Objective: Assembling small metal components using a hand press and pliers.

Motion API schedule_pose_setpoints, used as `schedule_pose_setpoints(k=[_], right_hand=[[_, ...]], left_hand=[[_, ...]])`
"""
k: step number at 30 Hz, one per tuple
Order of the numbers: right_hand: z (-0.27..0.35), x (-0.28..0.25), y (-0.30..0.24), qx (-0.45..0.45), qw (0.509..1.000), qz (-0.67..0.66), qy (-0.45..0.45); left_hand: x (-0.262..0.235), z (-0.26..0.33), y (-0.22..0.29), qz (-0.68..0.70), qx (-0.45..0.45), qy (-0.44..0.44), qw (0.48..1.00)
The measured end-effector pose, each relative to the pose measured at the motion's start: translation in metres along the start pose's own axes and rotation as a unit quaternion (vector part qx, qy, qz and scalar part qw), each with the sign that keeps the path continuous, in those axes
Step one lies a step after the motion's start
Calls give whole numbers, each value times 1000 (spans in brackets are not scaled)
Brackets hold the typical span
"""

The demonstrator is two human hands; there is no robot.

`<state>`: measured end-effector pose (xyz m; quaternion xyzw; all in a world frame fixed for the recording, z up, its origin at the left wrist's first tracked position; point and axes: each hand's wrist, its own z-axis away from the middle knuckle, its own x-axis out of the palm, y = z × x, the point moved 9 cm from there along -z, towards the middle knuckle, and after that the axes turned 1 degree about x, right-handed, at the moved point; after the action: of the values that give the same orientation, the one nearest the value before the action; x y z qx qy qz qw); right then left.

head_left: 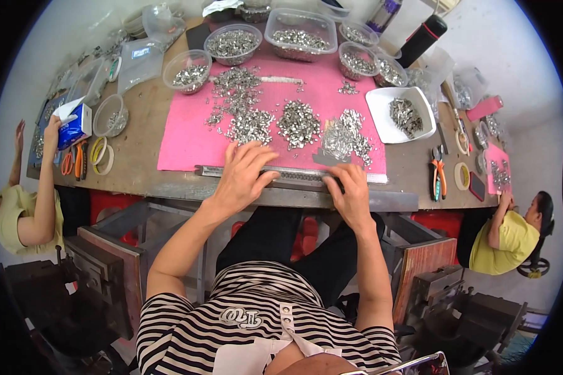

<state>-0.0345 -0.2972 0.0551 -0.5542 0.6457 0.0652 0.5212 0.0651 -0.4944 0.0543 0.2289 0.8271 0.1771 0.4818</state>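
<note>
A long narrow metal bar (300,177) with a row of small slots or parts along it lies across the near edge of the pink mat (187,137). My left hand (243,170) rests over its left half, fingers stretched and spread, the thumb apart from them by the bar. At the right part of the bar, my right hand (349,190) has its thumb on the near side and curled fingers on the far side. Just beyond the hands are heaps of small shiny metal pieces: a left pile (250,127), a middle pile (298,124) and a right pile (341,139).
Clear tubs of metal pieces, such as a rectangular tub (301,19), line the back. A white tray (381,119) stands right, near orange-handled pliers (438,172) and a tape roll (461,176). Co-workers in yellow sit at left (28,215) and right (507,240).
</note>
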Motion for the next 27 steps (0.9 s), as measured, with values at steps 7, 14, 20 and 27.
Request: schedule_pose_setpoints(k=[7,14,20,27], right_hand=[[-66,40,-9,-74,996,42,-19],[-43,53,-13,-98,990,43,-88],[-33,53,-21,-73,990,-25,-118],[-33,25,-9,-15,987,-131,-91]], left_hand=[[65,-24,26,-72,83,-227,968],[30,-7,-10,-154,33,-165,974],[44,-31,-2,-109,30,-138,984],[51,-14,1,-60,27,-235,970]])
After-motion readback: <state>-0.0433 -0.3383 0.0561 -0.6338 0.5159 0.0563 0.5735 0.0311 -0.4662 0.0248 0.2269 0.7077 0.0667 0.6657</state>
